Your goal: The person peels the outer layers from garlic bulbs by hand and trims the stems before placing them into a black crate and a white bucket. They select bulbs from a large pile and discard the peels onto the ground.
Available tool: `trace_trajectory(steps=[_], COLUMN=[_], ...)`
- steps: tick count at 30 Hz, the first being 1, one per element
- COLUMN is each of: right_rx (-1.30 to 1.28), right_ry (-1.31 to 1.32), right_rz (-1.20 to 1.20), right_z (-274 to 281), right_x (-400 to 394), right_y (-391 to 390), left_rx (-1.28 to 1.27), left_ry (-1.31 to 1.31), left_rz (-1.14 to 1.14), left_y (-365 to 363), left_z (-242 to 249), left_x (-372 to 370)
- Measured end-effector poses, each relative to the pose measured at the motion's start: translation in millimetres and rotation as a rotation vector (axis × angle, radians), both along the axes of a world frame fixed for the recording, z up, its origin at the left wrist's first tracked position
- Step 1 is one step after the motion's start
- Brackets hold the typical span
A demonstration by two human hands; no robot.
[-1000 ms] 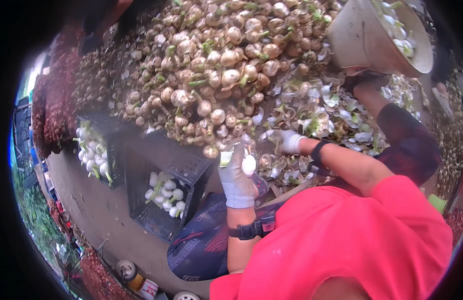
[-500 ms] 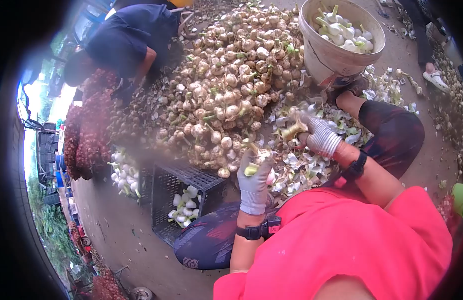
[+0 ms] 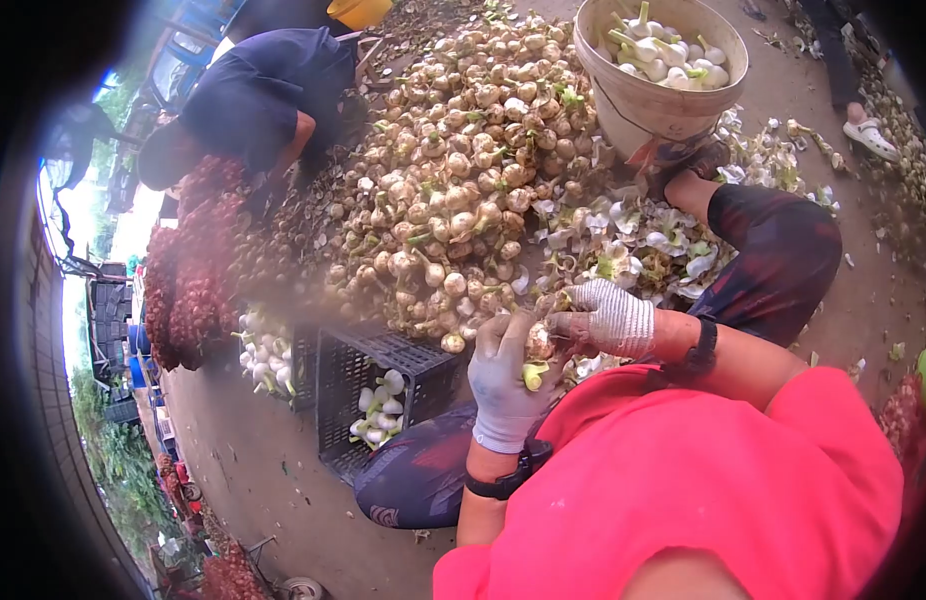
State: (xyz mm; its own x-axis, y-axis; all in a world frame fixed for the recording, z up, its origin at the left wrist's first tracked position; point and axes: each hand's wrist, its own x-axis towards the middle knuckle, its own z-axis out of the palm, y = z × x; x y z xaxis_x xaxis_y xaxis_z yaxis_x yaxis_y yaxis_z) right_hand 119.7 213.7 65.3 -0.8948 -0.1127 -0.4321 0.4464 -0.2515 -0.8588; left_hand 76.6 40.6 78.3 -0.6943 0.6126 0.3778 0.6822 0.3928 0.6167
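My left hand (image 3: 505,385), in a pale work glove, is wrapped round a garlic bulb (image 3: 539,345) with a green-yellow cut stem pointing down toward me. My right hand (image 3: 611,318), in a striped glove, meets it from the other side; its bent fingers press on the bulb's outer skin. Fingers cover much of the bulb. Just beyond both hands lies a big heap of unpeeled garlic bulbs (image 3: 453,190). Shed garlic skins (image 3: 633,245) are spread beyond my right hand.
A white bucket (image 3: 663,112) of peeled garlic stands past my right foot. Left of my knee is a black plastic crate (image 3: 348,400) with peeled garlic (image 3: 381,408). Another person (image 3: 268,95) bends over at the far left beside red mesh sacks (image 3: 188,290). More peeled garlic (image 3: 266,355) lies behind the crate.
My right hand has come back from over the skins, where it held a strip of peel, to the bulb in my left hand. The strip no longer shows. The view has shifted slightly.
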Motion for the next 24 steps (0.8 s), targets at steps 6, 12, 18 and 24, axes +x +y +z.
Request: trace_trajectory(steps=[6,12,18,24], right_rx=[0.126,0.538,-0.371,-0.559], right_ry=[0.195,0.383,-0.141,0.006], right_rz=[0.184,0.293,0.126,0.122], right_z=[-2.6,-6.1,-6.1,-5.0], right_x=[5.7,-0.8,4.1,8.6], right_y=[7.2,8.5,13.4,19.3], left_rx=[0.150,0.259,0.659,0.485], left_ry=[-0.324,-0.764,-1.464,-1.104], left_rz=[-0.034,-0.033,0.101,0.055], left_y=[-5.1,-11.0,-5.9,-5.2], left_z=[0.7,1.8,-18.4,-26.5], left_x=[-2.4,-3.7,-2.9,1.4])
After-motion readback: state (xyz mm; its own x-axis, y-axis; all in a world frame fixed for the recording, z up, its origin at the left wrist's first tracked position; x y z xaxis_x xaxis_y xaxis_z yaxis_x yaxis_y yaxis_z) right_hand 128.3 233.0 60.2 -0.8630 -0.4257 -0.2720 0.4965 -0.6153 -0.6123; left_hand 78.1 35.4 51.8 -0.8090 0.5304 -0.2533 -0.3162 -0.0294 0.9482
